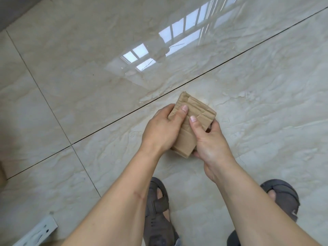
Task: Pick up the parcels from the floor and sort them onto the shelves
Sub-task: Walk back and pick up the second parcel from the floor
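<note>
Parcel (pixel 192 119) was creased brown paper, boxy | left hand (pixel 162 129) and right hand (pixel 210 142) both clasped it | floor (pixel 88 77) was glossy marbled tile

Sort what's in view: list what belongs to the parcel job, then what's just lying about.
Belongs to the job:
- brown parcel, held up off the floor
- left hand gripping it
- right hand gripping it

Just lying about:
- white perforated metal bar, bottom left
- cardboard edge, far left
- tiled floor
</note>
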